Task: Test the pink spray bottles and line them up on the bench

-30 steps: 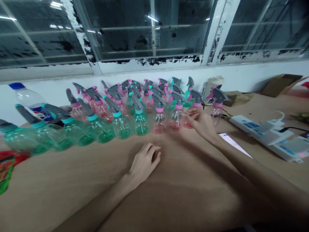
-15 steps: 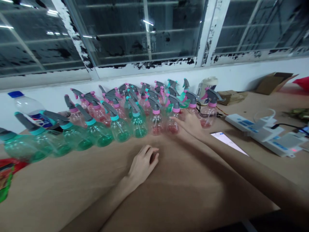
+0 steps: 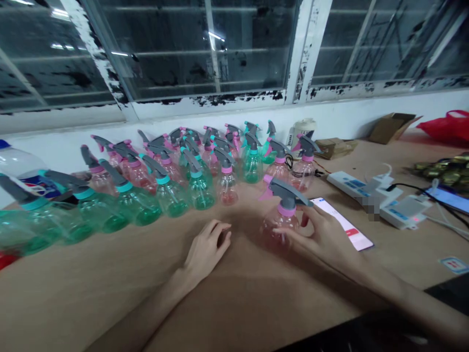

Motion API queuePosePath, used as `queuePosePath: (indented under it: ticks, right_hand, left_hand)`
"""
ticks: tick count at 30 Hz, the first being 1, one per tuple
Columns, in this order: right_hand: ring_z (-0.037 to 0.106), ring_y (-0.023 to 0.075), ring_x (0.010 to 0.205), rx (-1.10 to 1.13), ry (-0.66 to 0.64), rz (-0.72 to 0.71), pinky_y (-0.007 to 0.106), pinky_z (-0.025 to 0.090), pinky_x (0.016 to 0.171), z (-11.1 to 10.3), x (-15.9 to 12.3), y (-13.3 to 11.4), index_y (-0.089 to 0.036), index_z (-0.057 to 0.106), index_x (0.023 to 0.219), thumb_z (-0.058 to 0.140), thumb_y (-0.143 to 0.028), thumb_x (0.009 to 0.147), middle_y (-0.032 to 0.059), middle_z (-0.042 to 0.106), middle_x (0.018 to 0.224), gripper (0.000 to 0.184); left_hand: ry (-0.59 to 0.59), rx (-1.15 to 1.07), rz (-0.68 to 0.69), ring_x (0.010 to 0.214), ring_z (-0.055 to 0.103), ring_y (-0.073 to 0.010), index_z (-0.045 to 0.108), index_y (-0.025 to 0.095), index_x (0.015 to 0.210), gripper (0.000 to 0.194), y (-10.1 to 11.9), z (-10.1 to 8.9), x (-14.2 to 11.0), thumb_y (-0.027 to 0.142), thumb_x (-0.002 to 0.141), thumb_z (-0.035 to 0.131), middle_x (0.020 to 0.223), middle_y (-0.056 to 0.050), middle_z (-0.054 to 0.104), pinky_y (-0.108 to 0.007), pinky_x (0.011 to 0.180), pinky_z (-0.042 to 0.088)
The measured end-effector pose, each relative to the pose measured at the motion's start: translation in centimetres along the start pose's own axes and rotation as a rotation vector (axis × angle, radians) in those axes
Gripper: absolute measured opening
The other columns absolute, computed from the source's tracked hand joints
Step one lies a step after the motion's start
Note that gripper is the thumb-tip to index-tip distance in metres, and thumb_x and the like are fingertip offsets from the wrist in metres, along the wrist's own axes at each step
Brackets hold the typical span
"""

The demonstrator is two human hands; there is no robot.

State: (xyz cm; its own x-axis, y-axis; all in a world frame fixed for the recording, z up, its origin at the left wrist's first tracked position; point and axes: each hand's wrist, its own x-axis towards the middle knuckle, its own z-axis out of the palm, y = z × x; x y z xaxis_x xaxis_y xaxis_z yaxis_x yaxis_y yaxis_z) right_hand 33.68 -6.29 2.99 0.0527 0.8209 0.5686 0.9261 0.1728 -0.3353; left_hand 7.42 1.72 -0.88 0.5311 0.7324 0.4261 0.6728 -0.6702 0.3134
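Observation:
My right hand (image 3: 324,232) grips a clear pink spray bottle (image 3: 274,227) with a pink collar and grey trigger head. Thumb and fingers hold its round body, slightly tilted, in front of the other bottles. On the brown tabletop rests my left hand (image 3: 208,246), its fingers loosely bent and the thumb apart, with nothing in it. The closest standing bottles to it are a green spray bottle (image 3: 202,193) with a turquoise collar and a pink spray bottle (image 3: 227,188). More green and pink spray bottles stand in rows behind and to the left.
At the right lie a phone (image 3: 342,222) with a lit screen and a white power strip (image 3: 351,188) with cables. A cardboard box (image 3: 392,127) and a red bag (image 3: 447,128) are farther back. A large plastic bottle (image 3: 22,164) with a blue label stands at the left.
My right hand has taken a pink spray bottle from the front row and drawn it right and nearer. My left hand keeps its place on the table. The view has turned slightly right.

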Motion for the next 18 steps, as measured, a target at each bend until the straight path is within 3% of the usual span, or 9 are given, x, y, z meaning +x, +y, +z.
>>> queuePosePath:
  ticks: [4,8,13,18]
  right_hand:
    - [0.061,0.0313,0.086,0.018,-0.015,-0.014,0.042,0.049,0.066,-1.4,-1.7,-0.1,-0.019,0.061,0.093,0.055,-0.070,0.069,0.0133,0.064,0.093,0.056]
    - [0.056,0.0314,0.100,0.183,-0.070,-0.033,0.046,0.048,0.081,-2.2,-1.2,0.0,-0.022,0.059,0.101,0.065,-0.064,0.066,0.0110,0.062,0.103,0.055]
    - [0.063,0.0222,0.075,0.483,-0.254,0.045,0.037,0.054,0.063,-1.8,0.1,-0.1,-0.028,0.053,0.116,0.062,-0.057,0.072,0.0033,0.066,0.094,0.054]
    - [0.062,0.0188,0.062,0.557,-0.269,0.102,0.032,0.051,0.054,-1.6,1.0,-1.8,-0.033,0.046,0.127,0.065,-0.053,0.071,-0.0011,0.066,0.079,0.062]
  left_hand:
    - [-0.002,0.001,-0.002,0.086,0.064,-0.0186,0.057,0.022,0.099,0.015,-0.1,0.0,0.0,0.022,0.090,0.045,0.099,-0.003,0.060,-0.033,0.074,0.054]
    - [-0.014,0.001,-0.005,0.087,0.064,-0.0184,0.056,0.022,0.099,0.015,0.1,-0.1,0.1,0.022,0.090,0.045,0.100,-0.003,0.060,-0.032,0.073,0.054]
    - [-0.026,0.001,-0.012,0.089,0.064,-0.0195,0.056,0.022,0.100,0.015,0.3,-0.3,0.1,0.023,0.090,0.044,0.100,-0.004,0.060,-0.033,0.075,0.054]
    - [-0.044,-0.001,-0.023,0.092,0.063,-0.0202,0.056,0.022,0.103,0.016,0.1,-0.2,0.1,0.023,0.091,0.045,0.104,-0.004,0.060,-0.035,0.079,0.053]
